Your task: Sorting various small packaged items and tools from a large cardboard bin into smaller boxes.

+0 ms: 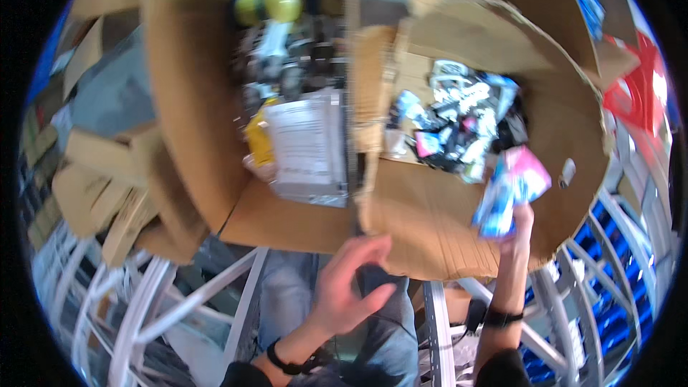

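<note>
My right hand (pixel 520 223) holds a blue, white and pink plastic packet (pixel 509 191) inside the right cardboard box (pixel 441 220). My left hand (pixel 352 287), fingers apart and holding nothing, is in front of the edge where the two boxes meet. Beyond the packet, a heap of small shiny plastic packages (pixel 457 123) lies on the right box's floor. In the left cardboard box (pixel 290 226) are a clear bag with a printed sheet (pixel 303 145), a yellow packet (pixel 259 137), blurred metallic and dark items, and yellow rounded things (pixel 283 1) at the back.
Torn cardboard flaps (pixel 371 91) stand between the boxes. At the left are more open cartons (pixel 107 183). A red plastic object (pixel 639 88) is at the far right, above blue bins (pixel 607 279). Metal frame bars (pixel 193 301) run below the boxes, near my legs.
</note>
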A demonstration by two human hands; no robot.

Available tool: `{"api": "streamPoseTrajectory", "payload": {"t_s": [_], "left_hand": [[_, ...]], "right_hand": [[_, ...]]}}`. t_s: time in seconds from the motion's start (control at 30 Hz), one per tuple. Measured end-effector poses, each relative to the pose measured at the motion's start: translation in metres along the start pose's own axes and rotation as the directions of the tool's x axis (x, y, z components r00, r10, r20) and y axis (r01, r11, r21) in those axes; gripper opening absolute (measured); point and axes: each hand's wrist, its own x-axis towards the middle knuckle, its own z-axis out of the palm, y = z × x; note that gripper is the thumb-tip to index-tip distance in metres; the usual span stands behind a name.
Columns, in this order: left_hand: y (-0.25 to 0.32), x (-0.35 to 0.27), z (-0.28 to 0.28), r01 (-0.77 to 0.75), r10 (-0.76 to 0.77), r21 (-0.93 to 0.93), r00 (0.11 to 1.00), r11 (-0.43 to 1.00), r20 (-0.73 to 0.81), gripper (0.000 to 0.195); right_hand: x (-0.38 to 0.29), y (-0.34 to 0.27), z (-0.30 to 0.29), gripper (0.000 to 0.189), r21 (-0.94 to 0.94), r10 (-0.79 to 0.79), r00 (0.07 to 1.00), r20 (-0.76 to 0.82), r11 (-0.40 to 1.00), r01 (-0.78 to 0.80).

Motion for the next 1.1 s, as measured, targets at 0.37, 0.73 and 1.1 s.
{"api": "streamPoseTrajectory", "payload": {"t_s": [0.37, 0.73, 1.1], "left_hand": [[-0.053, 0.034, -0.166, 0.245, -0.368, -0.354, 0.866, 0.902, -0.338, 0.054], [-0.139, 0.149, -0.171, 0.168, -0.114, 0.262, 0.971, 0.95, -0.211, 0.054], [-0.202, 0.103, -0.294, 0.186, 0.036, 0.464, 0.902, 0.866, -0.43, 0.056]], "right_hand": [[-0.07, 0.07, 0.243, 0.046, -0.784, -0.24, 0.918, 0.316, 0.478, 0.395], [-0.041, 0.08, 0.171, 0.029, -0.802, -0.176, 0.984, -0.039, 0.593, 0.074], [-0.029, 0.099, 0.142, 0.04, -0.838, -0.172, 0.98, -0.1, 0.546, 0.01]]}}
